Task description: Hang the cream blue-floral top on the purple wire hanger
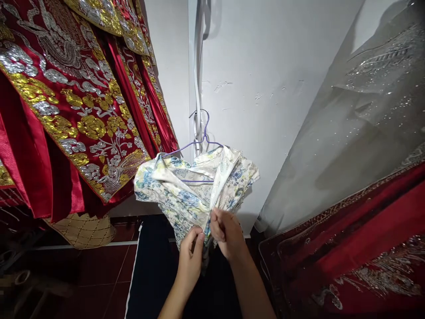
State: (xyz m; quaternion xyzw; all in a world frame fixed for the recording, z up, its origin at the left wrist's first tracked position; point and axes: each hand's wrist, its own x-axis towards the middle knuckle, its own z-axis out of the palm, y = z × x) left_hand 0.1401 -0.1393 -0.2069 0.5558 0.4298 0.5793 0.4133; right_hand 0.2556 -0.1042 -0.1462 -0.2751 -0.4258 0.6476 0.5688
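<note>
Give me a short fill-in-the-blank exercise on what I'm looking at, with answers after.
1. The floral garment hangs from a ____ hanger.
2. Of the left hand and right hand, the ____ is higher in view.
3. The embroidered cloth at the picture's left has ____ fabric beneath its gold and silver.
Answers: purple; right; red.

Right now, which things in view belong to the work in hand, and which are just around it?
In the work:
- floral garment, pinched at its front by the left hand and right hand
- purple hanger, holding the garment

Just around:
- red embroidered cloth, left
- tan latticed piece, lower left
- sheer sparkly material, right
- red fabric, lower right
</note>
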